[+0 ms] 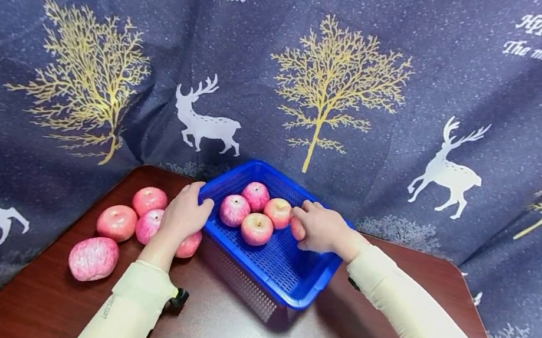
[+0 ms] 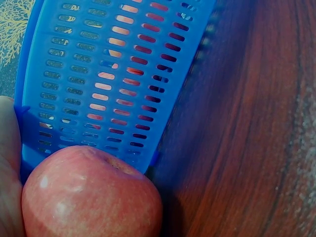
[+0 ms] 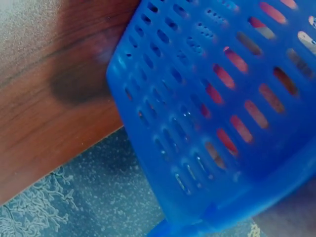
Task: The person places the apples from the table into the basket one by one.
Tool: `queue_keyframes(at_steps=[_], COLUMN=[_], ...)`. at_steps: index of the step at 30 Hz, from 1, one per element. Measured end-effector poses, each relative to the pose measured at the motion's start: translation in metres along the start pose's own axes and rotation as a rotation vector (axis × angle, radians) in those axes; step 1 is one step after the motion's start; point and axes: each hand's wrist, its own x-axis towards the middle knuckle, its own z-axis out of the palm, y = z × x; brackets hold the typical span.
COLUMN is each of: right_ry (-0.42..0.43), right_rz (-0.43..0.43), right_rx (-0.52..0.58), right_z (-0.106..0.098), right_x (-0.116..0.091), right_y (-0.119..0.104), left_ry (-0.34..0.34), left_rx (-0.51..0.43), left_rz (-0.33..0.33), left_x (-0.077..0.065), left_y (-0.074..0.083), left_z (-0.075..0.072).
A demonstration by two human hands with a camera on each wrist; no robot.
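A blue plastic basket (image 1: 287, 264) with slotted walls stands on the table, several red apples (image 1: 256, 229) inside its far left part. My left hand (image 1: 186, 212) grips the basket's left rim, thumb over the edge. Reaching over the right rim, my right hand (image 1: 322, 228) holds another apple (image 1: 297, 228) inside the basket, partly covered by its fingers. Outside the left wall, an apple (image 2: 94, 197) sits close beneath the left hand in the left wrist view. The right wrist view shows the basket's slotted wall (image 3: 187, 113), with red apples behind the slots; the right hand's fingers are hidden there.
More apples (image 1: 117, 222) lie loose on the left of the dark red wooden table (image 1: 217, 327), one (image 1: 93, 259) nearer its left edge. A dark blue cloth (image 1: 267, 61) with printed deer and yellow trees hangs behind the table.
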Motion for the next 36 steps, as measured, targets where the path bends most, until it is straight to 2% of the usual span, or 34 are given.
queue_keyframes(at_steps=[12,25,36], right_ry=[-0.071,-0.061,-0.057], right_rz=[-0.02,-0.089,-0.083], right_rx=[0.054,0.067,0.087], right_z=[0.004,0.016,0.019], right_x=[0.001,0.002,0.0], right_y=[-0.005,-0.004,-0.005], left_ry=[0.012,-0.01,-0.009], left_rx=[-0.007,-0.004,-0.008], left_rz=[-0.001,0.004,0.001], left_x=[0.001,0.001,0.0], left_y=[0.0,-0.001,0.001], left_z=[0.002,-0.001,-0.002])
